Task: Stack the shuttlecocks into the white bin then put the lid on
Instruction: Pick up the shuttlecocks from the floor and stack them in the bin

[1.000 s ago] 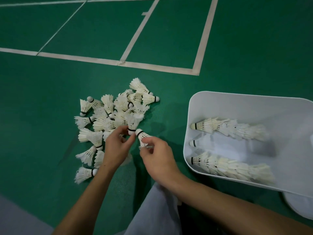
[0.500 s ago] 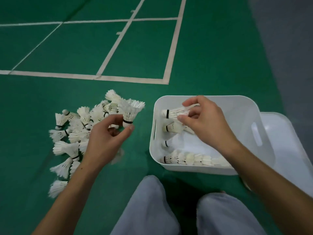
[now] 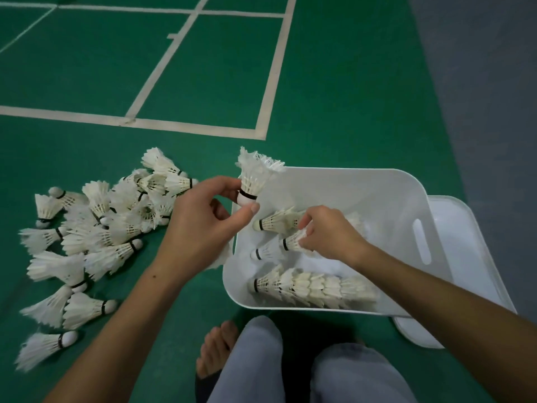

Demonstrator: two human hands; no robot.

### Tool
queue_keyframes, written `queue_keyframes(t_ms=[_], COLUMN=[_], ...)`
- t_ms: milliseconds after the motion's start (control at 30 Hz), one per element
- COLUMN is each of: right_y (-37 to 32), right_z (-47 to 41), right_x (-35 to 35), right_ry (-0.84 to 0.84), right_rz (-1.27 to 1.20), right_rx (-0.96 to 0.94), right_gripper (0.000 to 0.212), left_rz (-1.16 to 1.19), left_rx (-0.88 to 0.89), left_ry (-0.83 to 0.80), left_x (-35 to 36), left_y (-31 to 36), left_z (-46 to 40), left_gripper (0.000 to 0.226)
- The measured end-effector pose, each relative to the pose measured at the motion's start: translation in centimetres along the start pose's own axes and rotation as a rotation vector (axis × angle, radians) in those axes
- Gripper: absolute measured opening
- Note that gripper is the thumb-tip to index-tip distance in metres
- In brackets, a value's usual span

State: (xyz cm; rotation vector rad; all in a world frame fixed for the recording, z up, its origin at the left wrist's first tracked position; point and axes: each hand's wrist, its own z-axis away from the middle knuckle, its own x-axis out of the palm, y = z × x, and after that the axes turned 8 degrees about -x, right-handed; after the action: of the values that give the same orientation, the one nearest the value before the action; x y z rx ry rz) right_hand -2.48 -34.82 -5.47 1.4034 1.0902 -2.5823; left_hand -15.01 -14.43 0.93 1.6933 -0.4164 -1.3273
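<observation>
Left hand (image 3: 203, 228) pinches a shuttlecock (image 3: 255, 175) by its cork above the white bin (image 3: 377, 193) rim; right hand (image 3: 328, 234) grips another's feathers inside. Judged featherlight, crushable; cork is safest hold.

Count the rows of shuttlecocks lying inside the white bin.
4. A long nested row along the near wall of the white bin, two rows mid-bin under the right hand, one behind. The hand may hide more.
</observation>
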Motion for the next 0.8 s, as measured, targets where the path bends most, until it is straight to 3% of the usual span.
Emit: queue_keyframes(t_ms=[400, 633, 700, 800], right_y=[-0.2, 0.6, 0.9, 0.8], right_z=[-1.6, -1.5, -0.2, 2.6], right_x=[2.9, 2.1, 0.0, -3.7], right_ry=[-0.112, -0.171, -0.104, 0.165], right_rz=[-0.055, -0.332, -0.341, -0.428], right_rx=[-0.011, 0.023, -0.012, -0.049], right_gripper=[0.024, 0.040, 0.039, 0.026], left_rz=[-0.158, -0.243, -0.271, -0.312], left_rx=[0.109, 0.140, 0.145, 0.174], left_ry=[-0.083, -0.100, -0.113, -0.145], left_x=[0.2, 0.3, 0.2, 0.5], left_y=[1.5, 1.9, 2.2, 2.5], left_z=[-1.5, -1.2, -1.0, -0.8], left_gripper=[0.030, 0.027, 0.025, 0.022])
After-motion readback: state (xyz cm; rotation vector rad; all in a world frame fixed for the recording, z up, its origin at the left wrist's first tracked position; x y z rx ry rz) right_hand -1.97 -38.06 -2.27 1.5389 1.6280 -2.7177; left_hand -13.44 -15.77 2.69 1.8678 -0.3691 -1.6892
